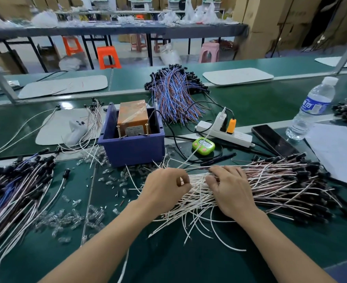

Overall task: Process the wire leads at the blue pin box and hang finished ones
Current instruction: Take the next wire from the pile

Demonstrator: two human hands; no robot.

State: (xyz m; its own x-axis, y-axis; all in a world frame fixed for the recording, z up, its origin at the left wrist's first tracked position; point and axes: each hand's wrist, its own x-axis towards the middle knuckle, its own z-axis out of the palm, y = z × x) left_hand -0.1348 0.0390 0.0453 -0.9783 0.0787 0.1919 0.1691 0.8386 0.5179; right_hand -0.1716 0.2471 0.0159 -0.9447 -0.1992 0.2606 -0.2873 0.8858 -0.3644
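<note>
Wire leads (270, 186): heaped on the worktop (168, 252) beneath both hands and spreading out past the right hand. Long axis left to right, with pale bare ends under the left hand and black caps at the far right.

Left hand (164, 188): curled, thumb and forefinger pinching a few pale ends.

Right hand (229, 193): fingers bent down into the heap, closed round strands.

Blue pin box (131, 148): straight ahead of the left hand, just beyond its knuckles, clearly nearer that hand than the right. Holds an orange wrapped block (132, 117), with two upright brass pins (119, 129) at the near wall and a black cable dropping in.

Judged next: a short forward carry of the pinched ends to the pins, best suited to the left hand.

Hanging point for finished leads: not identifiable.
</note>
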